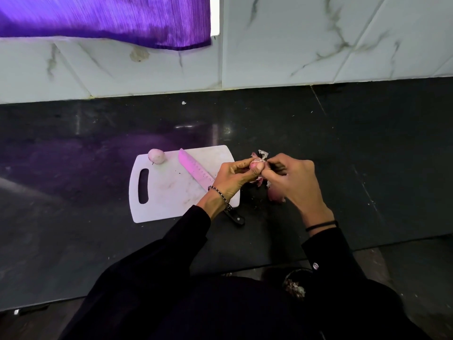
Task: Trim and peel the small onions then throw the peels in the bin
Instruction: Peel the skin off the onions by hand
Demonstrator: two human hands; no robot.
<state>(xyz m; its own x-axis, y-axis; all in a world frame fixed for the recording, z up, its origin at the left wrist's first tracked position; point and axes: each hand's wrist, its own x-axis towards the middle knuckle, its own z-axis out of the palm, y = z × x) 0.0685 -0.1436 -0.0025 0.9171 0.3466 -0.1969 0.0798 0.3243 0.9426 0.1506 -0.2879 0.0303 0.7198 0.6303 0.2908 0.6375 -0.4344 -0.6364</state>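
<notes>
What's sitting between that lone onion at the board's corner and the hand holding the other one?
A knife lies flat on the white cutting board between the loose onion and the left hand gripping the second onion; head view.

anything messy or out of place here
Loose onion peels lie scattered on the dark counter right of the cutting board, not binned yet. The knife lies diagonally, its handle overhanging the board's near edge.
</notes>
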